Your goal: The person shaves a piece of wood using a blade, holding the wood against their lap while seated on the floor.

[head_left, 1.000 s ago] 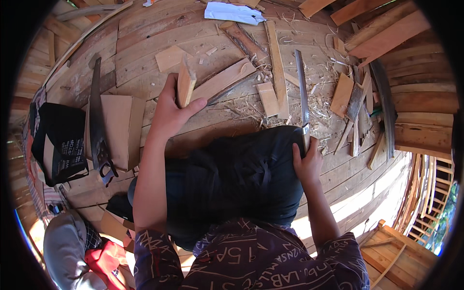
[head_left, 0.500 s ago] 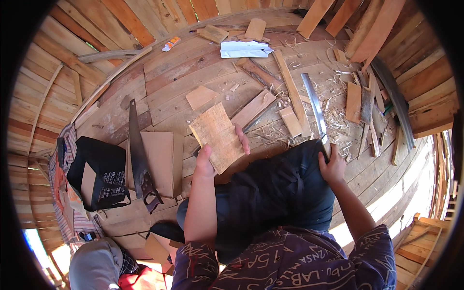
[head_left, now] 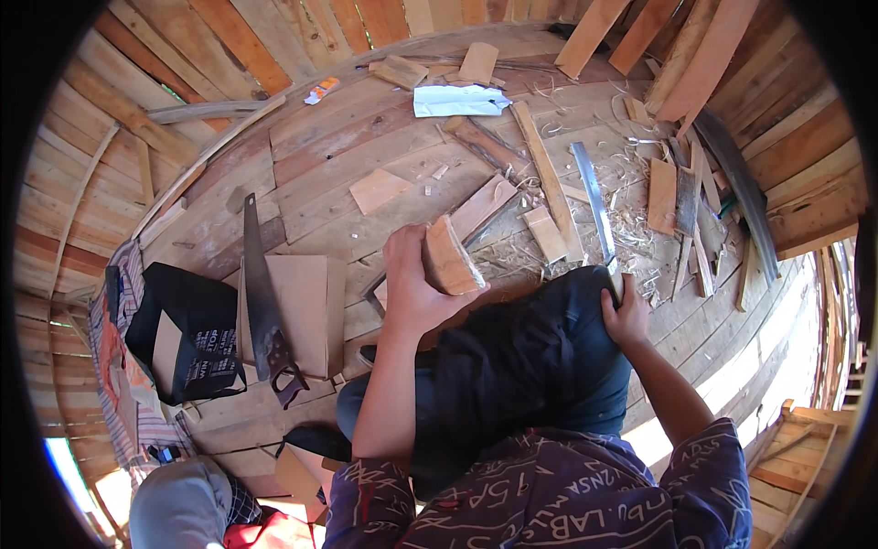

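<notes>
My left hand (head_left: 415, 285) grasps the wood block (head_left: 448, 252), tilted, above the floor (head_left: 315, 183); some fingers are hidden behind it. My right hand (head_left: 628, 313) is wrapped around the near end of the blade (head_left: 593, 197), which points toward the floor's far edge. For good handling, I judge, the block needs a firm thumb and slow turning, with the blade resting away from my knee (head_left: 583, 297).

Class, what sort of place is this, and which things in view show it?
Probably a makeshift woodworking space: there is a handsaw, wood shavings litter the plank floor, and the left hand holds a wooden piece.
</notes>
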`<action>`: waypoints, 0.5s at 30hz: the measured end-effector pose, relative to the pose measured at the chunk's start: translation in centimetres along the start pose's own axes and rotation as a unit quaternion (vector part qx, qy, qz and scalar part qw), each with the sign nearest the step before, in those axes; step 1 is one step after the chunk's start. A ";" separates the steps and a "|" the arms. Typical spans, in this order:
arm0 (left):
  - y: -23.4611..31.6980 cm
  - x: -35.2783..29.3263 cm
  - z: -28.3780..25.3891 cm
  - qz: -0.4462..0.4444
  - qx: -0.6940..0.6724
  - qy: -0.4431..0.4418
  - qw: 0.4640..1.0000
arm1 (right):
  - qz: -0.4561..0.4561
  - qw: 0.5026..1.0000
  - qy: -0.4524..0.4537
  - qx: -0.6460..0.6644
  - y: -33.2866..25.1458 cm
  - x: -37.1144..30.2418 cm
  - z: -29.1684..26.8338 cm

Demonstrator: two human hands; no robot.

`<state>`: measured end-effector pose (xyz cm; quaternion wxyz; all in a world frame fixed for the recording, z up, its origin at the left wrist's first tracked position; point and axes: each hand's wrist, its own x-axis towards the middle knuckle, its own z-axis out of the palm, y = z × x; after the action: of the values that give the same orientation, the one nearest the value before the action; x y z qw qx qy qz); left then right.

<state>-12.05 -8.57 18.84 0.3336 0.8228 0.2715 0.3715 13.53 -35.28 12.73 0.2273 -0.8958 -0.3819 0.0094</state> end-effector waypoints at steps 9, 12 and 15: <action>0.0 0.5 0.8 -0.002 0.184 0.070 0.980 | -0.005 1.000 0.018 -0.018 0.6 -0.2 0.4; 0.0 0.5 0.7 -0.013 0.194 0.063 0.979 | -0.007 1.000 0.019 -0.013 0.5 0.0 0.4; 0.0 0.4 0.7 -0.010 0.206 0.058 0.977 | -0.006 1.000 0.014 -0.006 0.4 0.0 0.4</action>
<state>-11.22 -8.56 18.68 0.1440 0.8480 0.3694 0.3517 13.72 -35.37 12.25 0.2271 -0.8949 -0.3841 -0.0069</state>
